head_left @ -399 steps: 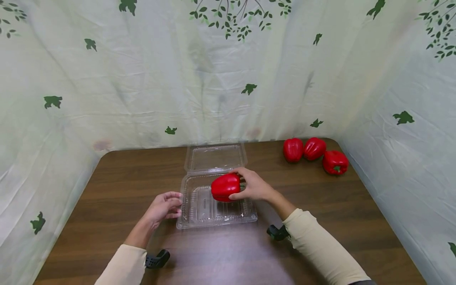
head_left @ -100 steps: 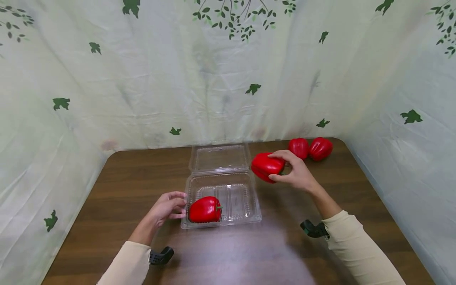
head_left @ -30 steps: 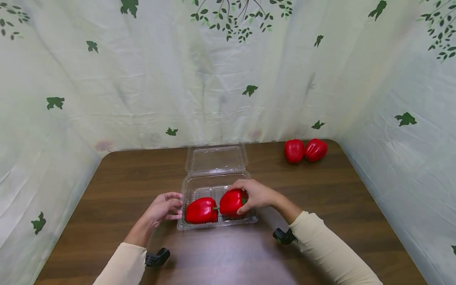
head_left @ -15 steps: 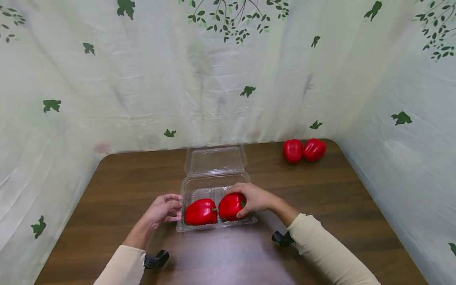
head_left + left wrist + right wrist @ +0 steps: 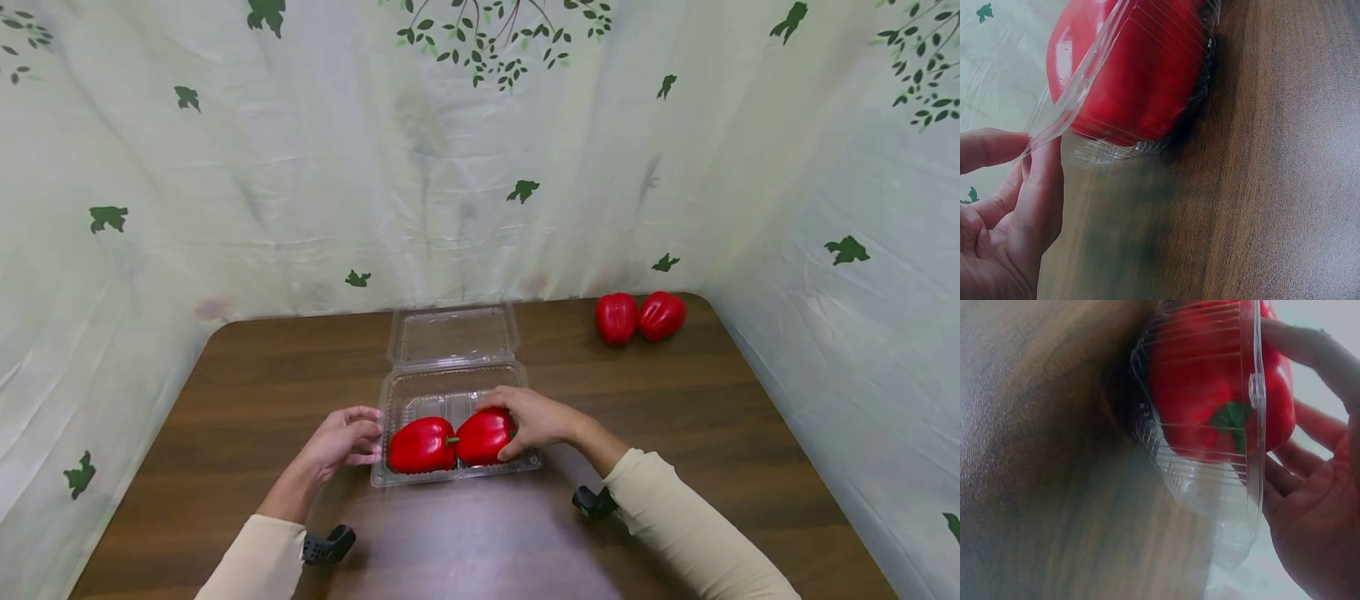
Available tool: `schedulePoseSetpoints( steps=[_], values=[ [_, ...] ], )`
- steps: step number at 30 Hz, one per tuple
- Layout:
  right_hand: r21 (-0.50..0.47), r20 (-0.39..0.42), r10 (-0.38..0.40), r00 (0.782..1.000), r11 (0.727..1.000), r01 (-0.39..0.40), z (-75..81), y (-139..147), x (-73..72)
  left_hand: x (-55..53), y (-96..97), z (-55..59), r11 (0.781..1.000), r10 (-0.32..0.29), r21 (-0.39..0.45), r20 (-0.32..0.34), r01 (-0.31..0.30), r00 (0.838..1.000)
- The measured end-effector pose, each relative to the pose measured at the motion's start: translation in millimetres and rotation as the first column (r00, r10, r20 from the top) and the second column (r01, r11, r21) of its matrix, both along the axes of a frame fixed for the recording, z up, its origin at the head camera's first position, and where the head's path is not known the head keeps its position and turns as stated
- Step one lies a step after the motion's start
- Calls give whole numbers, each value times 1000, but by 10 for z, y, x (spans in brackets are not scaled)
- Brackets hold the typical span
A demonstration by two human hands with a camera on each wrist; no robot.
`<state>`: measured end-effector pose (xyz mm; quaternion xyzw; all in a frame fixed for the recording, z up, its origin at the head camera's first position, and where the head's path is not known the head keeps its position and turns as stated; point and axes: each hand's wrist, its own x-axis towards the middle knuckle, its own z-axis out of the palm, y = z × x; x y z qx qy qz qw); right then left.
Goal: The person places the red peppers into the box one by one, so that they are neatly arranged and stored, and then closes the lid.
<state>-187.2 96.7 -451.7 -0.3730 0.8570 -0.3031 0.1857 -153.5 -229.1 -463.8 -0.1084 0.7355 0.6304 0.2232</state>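
A clear plastic clamshell container (image 5: 450,379) lies with its lid (image 5: 453,335) laid back toward the wall. Two red bell peppers sit side by side along its near side. My left hand (image 5: 347,440) pinches the container's left rim between thumb and fingers, plain in the left wrist view at the rim (image 5: 1088,81). The left bell pepper (image 5: 422,446) is just inside that rim, its green stem pointing right. My right hand (image 5: 534,421) grips the right bell pepper (image 5: 483,436) from its stem end; its green stem (image 5: 1230,417) shows through the clear wall in the right wrist view.
Two more red bell peppers, one (image 5: 617,319) beside the other (image 5: 662,316), lie at the table's back right corner. The brown wooden table (image 5: 465,550) is backed by a pale curtain (image 5: 322,183) with leaf prints. Black wrist straps (image 5: 330,546) sit on both forearms.
Over the earlier frames, the first pepper was set in the container's left part and my right hand brought a second from the back right. In the last half second it shifted slightly left, against the first.
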Motion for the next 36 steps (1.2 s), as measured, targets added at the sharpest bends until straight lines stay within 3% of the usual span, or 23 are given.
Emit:
schedulePoseSetpoints(
  steps=[7, 18, 28, 36],
  values=[
    [15, 36, 13, 999, 1000, -14, -12, 24, 22, 37, 13, -31, 1000, -5, 6, 4, 5, 1000],
    [-3, 39, 17, 999, 1000, -17, -28, 46, -7, -7, 34, -49, 1000, 8, 1, -4, -8, 1000],
    [17, 1, 44, 999, 999, -44, -19, 25, -19, 0, 17, -27, 1000, 12, -10, -1, -12, 1000],
    [-74, 67, 40, 997, 997, -35, 14, 69, -54, -6, 22, -17, 1000, 14, -12, 8, -14, 1000]
  ],
)
